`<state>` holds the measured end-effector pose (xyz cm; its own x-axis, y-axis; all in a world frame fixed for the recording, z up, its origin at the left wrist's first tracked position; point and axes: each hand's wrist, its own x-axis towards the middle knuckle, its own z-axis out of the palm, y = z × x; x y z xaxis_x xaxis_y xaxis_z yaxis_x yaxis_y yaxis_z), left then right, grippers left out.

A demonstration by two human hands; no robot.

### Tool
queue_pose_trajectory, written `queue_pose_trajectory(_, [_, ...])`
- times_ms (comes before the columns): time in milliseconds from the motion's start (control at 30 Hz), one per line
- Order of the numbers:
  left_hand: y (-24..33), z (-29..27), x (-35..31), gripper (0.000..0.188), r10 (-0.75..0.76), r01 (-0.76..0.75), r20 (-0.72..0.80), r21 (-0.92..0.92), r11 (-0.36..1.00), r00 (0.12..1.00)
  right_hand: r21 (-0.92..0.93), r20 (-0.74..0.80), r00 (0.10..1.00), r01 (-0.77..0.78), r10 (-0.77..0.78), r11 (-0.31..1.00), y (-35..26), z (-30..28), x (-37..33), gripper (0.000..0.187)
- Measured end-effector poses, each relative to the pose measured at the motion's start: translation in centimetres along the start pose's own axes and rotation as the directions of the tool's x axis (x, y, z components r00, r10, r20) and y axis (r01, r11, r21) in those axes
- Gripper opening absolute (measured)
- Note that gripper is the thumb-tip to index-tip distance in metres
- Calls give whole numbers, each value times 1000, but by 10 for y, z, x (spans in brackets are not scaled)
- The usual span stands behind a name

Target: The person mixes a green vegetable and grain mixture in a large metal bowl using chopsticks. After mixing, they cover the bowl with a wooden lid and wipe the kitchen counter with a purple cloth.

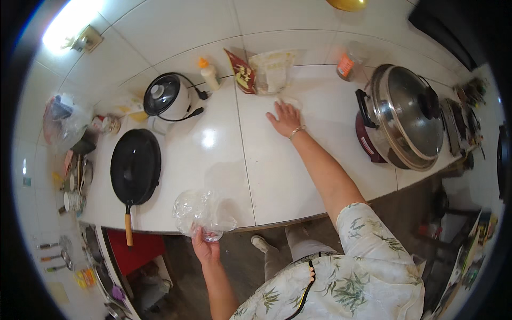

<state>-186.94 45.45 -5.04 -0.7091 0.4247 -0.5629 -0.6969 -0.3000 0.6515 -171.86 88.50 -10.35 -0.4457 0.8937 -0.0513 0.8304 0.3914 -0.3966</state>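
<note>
Thin, crinkled clear plastic gleams in the bag, while the smooth, glossy white counter throws a bright glare toward my distant post. On my feed, the smooth black pan ends in a wooden handle; the pot shows shiny metal under a glass lid; the shirt looks like matt cloth.
</note>
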Motion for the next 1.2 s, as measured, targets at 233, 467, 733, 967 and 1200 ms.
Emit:
queue_pose_trajectory(233, [-7, -20, -25, 28, 71, -72, -95, -2, 997, 993, 210, 246, 710, 625, -659, 752, -110, 57, -198, 71])
queue_pose_trajectory(467, [-6, -7, -62, 30, 103, -105, -25, -110, 988, 994, 336, 216, 691, 611, -690, 717, -58, 30, -253, 67])
queue_pose_trajectory(733, [-45, -44, -130, 32, 141, -140, 5, -96, 986, 990, -94, 13, 992, 124, -123, 988, 105, -43, -194, 68])
queue_pose_trajectory(967, [-103, -51, -187, 25, 47, -32, 92, -160, 987, 995, 67, 213, 893, 392, -396, 918, 133, -53, -317, 69])
queue_pose_trajectory(1200, [-169, -51, -243, 28, -100, 104, 46, -92, 990, 994, -78, -1, 987, -160, 161, 984, 359, -150, -327, 65])
